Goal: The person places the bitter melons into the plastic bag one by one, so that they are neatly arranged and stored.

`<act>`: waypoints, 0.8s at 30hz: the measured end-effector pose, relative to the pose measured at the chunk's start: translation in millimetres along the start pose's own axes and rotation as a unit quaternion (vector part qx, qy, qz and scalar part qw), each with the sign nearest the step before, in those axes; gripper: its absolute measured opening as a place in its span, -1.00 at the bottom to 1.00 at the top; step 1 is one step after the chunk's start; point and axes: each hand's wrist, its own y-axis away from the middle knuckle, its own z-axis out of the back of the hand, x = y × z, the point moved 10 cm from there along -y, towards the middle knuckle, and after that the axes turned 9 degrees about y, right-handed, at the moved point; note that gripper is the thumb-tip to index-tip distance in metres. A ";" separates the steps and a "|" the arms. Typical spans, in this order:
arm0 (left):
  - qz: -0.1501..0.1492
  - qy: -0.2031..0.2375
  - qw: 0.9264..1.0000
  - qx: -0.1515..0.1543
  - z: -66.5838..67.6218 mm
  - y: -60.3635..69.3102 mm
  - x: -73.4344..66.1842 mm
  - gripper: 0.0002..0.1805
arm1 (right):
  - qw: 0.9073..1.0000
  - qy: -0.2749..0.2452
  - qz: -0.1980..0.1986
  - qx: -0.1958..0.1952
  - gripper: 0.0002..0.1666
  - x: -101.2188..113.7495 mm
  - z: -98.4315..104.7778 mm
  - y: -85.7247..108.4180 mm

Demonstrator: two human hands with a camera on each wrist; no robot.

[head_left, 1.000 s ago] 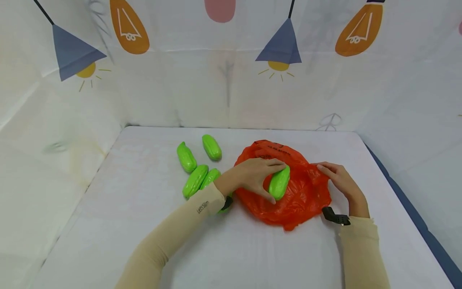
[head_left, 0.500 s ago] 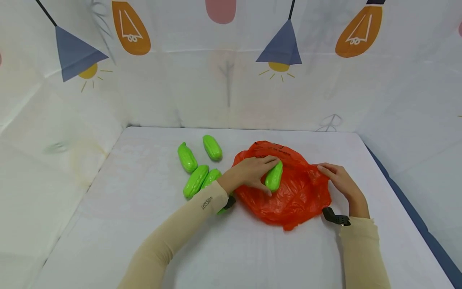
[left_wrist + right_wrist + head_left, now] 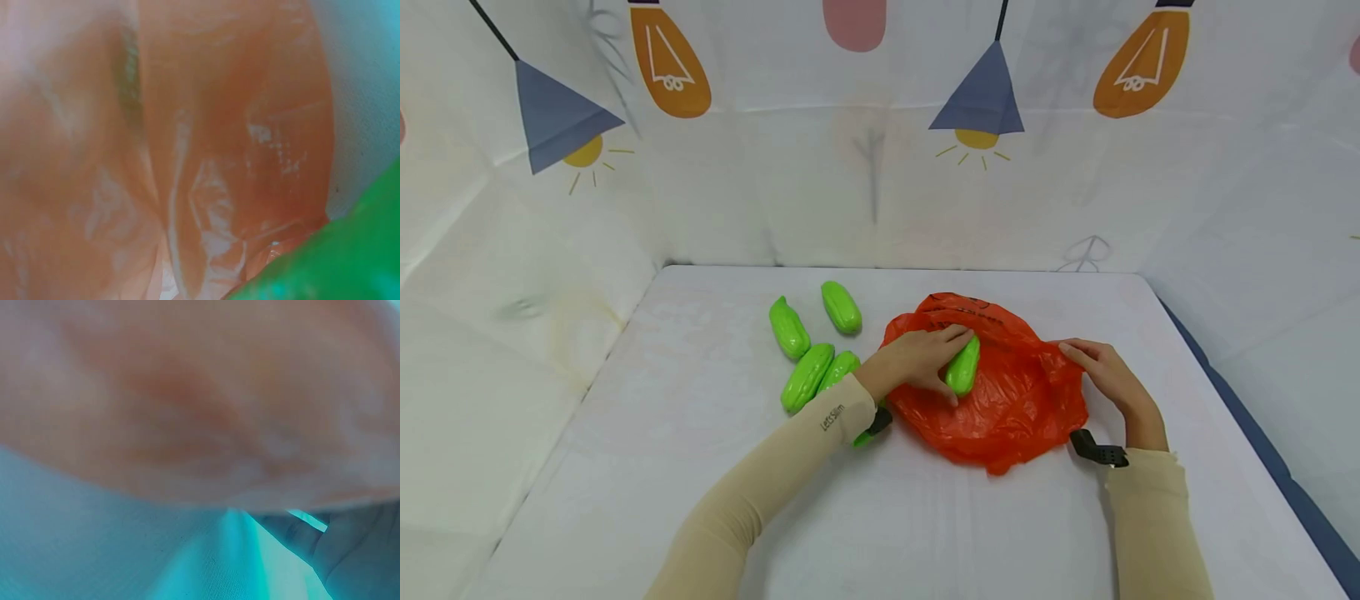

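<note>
Crinkled, glossy plastic is being flashed by the red bag (image 3: 1018,400), right of centre; light is being bounced off smooth green gourds (image 3: 807,377), near centre; below, matt cloth is being shown by beige sleeves (image 3: 778,462).

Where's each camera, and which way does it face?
Head: on the head, facing forward and down at the table; left hand, right hand, sleeves show.
Left wrist: on that wrist, facing the red bag and a green object; no hand plainly shows.
Right wrist: on that wrist, facing probably the red bag, blurred; part of a hand, lower right.
Head and left wrist share the red bag.
</note>
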 end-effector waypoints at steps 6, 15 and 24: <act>-0.002 -0.019 1.000 0.003 -0.9 -0.8 -0.2 0.20 | 1.000 0.001 -0.001 0.005 -0.28 -0.8 -1.3 -1.4; -0.003 -0.023 1.000 -0.005 -2.3 -0.7 0.2 0.16 | 1.000 0.002 -0.001 0.005 -0.29 -1.2 -1.6 -2.0; -0.003 -0.019 1.000 0.000 -4.4 -0.4 1.6 0.17 | 1.000 0.002 -0.005 0.009 -0.28 -1.4 -3.1 -1.6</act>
